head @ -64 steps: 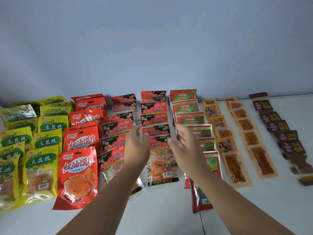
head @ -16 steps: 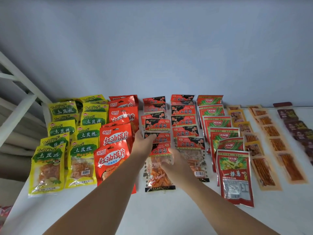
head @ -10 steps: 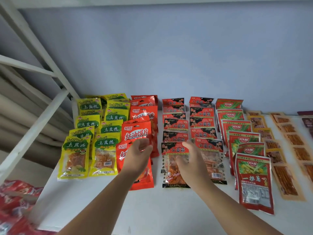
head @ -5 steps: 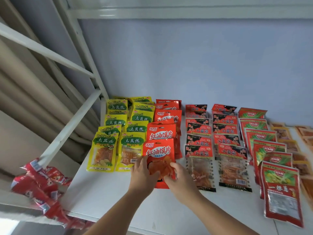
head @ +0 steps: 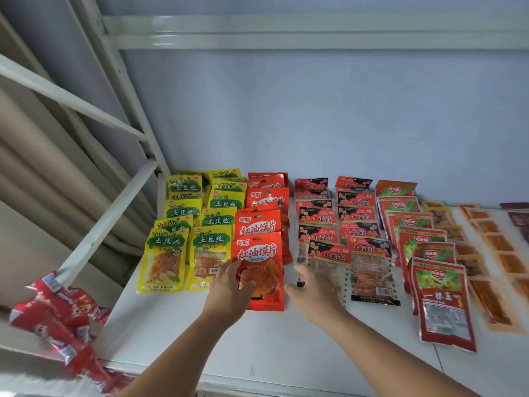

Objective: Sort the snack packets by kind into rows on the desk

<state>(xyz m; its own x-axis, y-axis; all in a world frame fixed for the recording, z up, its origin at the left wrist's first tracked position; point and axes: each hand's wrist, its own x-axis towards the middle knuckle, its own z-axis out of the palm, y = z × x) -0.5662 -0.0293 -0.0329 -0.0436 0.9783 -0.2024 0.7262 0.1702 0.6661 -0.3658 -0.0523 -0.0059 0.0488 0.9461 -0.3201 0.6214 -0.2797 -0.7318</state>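
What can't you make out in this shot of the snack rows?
Head view:
brown packets: cut off by right edge.
orange stick packets: blurred, print unreadable.
rear yellow packets: overlapped, count unclear.
left hand on front red packet: grip or rest, unclear.

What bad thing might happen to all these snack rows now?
1. The left hand touches the front orange packet, which overlaps the ones behind; a shove might skew that whole row.
2. The right hand is right at the front black-and-red packet and may knock it crooked.
3. The yellow packets lie near the left edge of the desk; a sideways bump could push one off.
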